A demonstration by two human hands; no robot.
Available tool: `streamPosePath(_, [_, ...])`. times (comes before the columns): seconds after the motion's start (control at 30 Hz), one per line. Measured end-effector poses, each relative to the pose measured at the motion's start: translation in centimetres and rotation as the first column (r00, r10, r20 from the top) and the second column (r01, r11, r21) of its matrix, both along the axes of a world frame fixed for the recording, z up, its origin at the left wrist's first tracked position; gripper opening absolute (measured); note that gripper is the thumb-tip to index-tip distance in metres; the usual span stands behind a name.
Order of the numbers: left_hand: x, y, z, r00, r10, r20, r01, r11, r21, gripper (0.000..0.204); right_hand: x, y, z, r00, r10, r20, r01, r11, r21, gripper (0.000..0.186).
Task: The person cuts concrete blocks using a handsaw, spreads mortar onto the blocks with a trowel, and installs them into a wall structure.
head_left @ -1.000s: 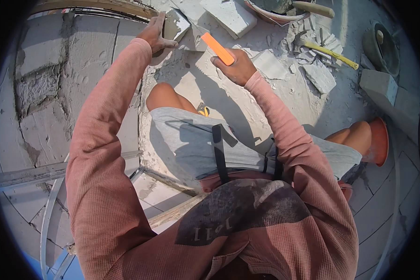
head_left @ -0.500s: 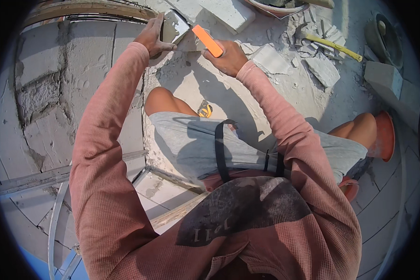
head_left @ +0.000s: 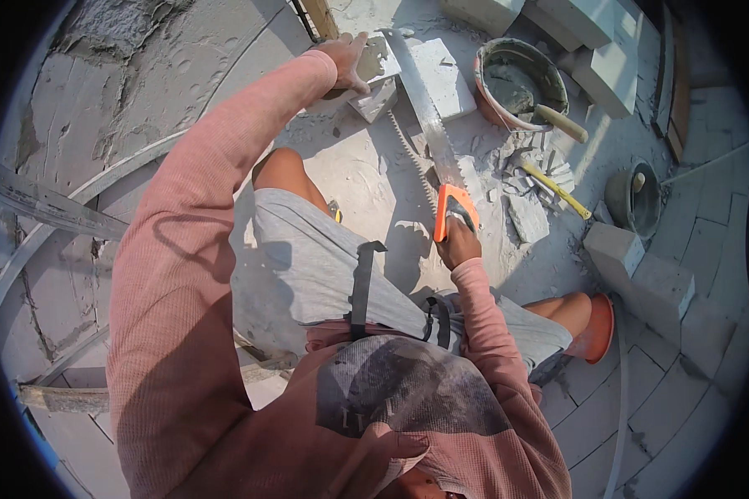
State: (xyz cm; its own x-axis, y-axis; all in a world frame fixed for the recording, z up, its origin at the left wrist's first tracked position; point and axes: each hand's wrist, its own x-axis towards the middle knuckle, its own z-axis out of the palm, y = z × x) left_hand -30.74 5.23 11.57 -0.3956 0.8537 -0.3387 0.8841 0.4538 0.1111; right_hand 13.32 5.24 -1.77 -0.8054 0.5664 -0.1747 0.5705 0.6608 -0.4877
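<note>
My left hand [head_left: 345,60] grips a white block [head_left: 383,51] at the top, its fingers curved over the near side. A long toothed saw blade [head_left: 424,104] lies across that block's right edge and runs back toward me to an orange handle [head_left: 443,212], which my right hand [head_left: 459,243] grips. More cut white block [head_left: 443,79] lies just right of the blade's far part. Part of a yellow tape measure [head_left: 335,211] shows beside my left knee.
A bucket of mortar with a tool [head_left: 508,87] stands at upper right, beside stacked blocks [head_left: 609,79]. A yellow-handled hammer [head_left: 562,190] lies on rubble. Right are a dark bucket [head_left: 628,200], blocks [head_left: 616,254] and an orange bucket [head_left: 597,333]. Metal strips [head_left: 71,208] cross the left.
My right hand has pulled the saw back toward my body, exposing much of the blade. My left hand stays on the block. The camera view has shifted, showing more blocks at upper right.
</note>
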Motion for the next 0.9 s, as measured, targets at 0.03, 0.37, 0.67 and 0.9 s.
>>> streamPosePath(0.03, [-0.3, -0.2, 0.3, 0.995, 0.094, 0.023, -0.095, 0.995, 0.039, 0.122, 0.4, -0.1, -0.6, 0.994, 0.053, 0.096, -0.055, 0.998, 0.017, 0.028])
streamPosePath(0.37, [3.8, -3.6, 4.3, 0.398, 0.306, 0.865, -0.705, 0.705, 0.075, 0.09, -10.7, 0.6, 12.8, 0.702, -0.594, -0.392, -0.139, 0.426, -0.894, 0.079])
streamPosePath(0.67, [9.8, -6.4, 5.8, 0.02, 0.071, 0.997, -0.66, 0.75, -0.04, 0.101, -13.3, 0.8, 16.2, 0.658, -0.655, -0.372, -0.156, 0.365, -0.918, 0.074])
streamPosePath(0.9, [10.2, -8.0, 1.7, -0.495, -0.317, 0.809, -0.685, 0.715, -0.14, 0.096, -13.0, 2.2, 15.5, 0.504, -0.815, -0.287, -0.482, 0.011, -0.876, 0.082])
